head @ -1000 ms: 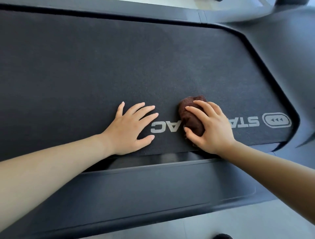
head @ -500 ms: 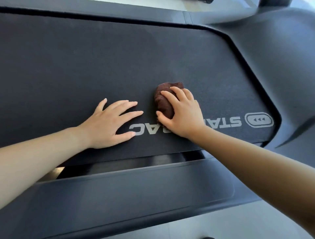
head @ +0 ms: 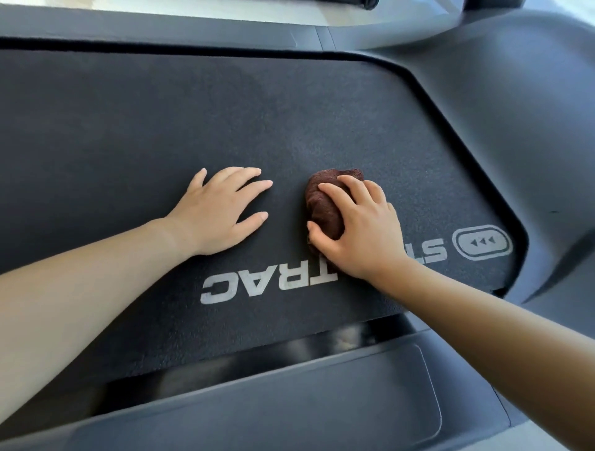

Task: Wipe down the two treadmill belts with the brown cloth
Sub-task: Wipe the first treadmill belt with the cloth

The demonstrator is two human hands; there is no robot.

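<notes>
Much of the brown cloth (head: 323, 206) is covered by the right hand (head: 363, 228), so its outline cannot be made out. The middle letters of the white lettering (head: 257, 285) are hidden by that wrist. The treadmill belt (head: 145, 122) is cut off at the left edge; a dark object (head: 351, 2), possibly a roller, is clipped at the top.

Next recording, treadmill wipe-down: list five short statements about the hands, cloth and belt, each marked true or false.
1. The right hand grips the brown terry cloth. True.
2. The left hand lies flat on the dark textured treadmill belt. True.
3. The left hand touches the cloth. False: bare belt separates them.
4. The cloth is spread out flat. False: it is bunched into a wad.
5. The belt's print is fully uncovered. False: the right wrist hides part of the white lettering.
</notes>
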